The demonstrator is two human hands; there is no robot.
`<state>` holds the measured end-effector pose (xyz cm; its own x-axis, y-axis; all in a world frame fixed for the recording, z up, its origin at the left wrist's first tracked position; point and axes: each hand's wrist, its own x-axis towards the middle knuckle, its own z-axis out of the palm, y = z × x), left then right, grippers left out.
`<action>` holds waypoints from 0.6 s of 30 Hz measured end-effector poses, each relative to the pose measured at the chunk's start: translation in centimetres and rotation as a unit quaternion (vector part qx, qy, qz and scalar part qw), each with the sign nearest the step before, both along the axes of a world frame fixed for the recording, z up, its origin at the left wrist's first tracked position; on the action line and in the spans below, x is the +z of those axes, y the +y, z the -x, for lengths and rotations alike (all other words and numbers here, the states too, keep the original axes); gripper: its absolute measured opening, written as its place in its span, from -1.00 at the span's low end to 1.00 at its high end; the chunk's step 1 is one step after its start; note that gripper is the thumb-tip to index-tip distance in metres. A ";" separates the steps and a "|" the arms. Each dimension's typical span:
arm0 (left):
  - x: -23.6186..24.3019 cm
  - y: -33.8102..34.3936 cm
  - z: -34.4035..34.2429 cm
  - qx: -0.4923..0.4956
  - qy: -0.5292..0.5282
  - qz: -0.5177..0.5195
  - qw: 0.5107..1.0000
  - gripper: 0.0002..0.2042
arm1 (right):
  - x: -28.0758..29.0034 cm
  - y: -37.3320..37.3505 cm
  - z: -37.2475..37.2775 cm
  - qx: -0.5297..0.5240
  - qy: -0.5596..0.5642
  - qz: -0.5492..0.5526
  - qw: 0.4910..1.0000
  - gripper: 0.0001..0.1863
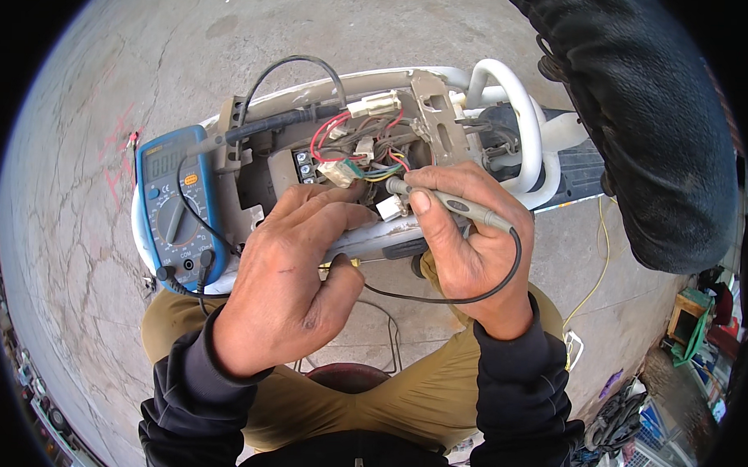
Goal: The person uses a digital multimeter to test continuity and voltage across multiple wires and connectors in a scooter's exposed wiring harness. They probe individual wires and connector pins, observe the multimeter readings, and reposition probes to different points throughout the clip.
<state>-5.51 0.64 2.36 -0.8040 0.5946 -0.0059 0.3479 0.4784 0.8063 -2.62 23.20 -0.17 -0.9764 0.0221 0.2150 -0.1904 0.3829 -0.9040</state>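
Note:
My right hand (472,245) pinches a grey multimeter test probe (465,207) between thumb and fingers. Its front end points left toward a bundle of coloured wires (379,174), and a black lead loops from its back. A white connector (391,207) sits just below the probe's front end. My left hand (294,272) is curled over the near edge of the open frame (382,234), fingertips among the wires; what they grip is hidden. A second test probe (270,128) lies across the frame. The blue multimeter (181,202) rests at the frame's left end.
More white connectors (374,104) and a terminal block (305,167) sit inside the frame. A white tubular rail (522,123) rises at its right. A black padded seat (658,128) stands at the upper right. Cables and a wire basket (650,453) lie lower right.

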 end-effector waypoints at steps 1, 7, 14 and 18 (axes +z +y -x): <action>0.0 0.0 0.0 -0.001 -0.004 0.002 1.000 -0.53 | 0.0 0.0 -0.1 -0.003 -0.012 0.009 1.000 -0.80; 0.2 0.0 0.0 0.016 -0.021 0.000 1.000 -0.55 | -0.1 0.1 0.1 0.000 -0.023 0.023 0.999 -0.77; -0.1 -0.1 0.0 0.006 -0.002 0.003 1.000 -0.57 | 0.1 0.3 0.1 0.012 -0.029 0.011 0.999 -0.76; -0.1 -0.3 0.0 0.003 -0.011 -0.003 1.000 -0.57 | 0.5 0.4 0.1 0.009 -0.010 0.004 1.000 -0.81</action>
<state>-5.53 0.38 2.28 -0.8072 0.5900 -0.0189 0.3281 0.4750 0.8166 -2.74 23.62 0.28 -0.9807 0.0067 0.1956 -0.1791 0.3718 -0.9109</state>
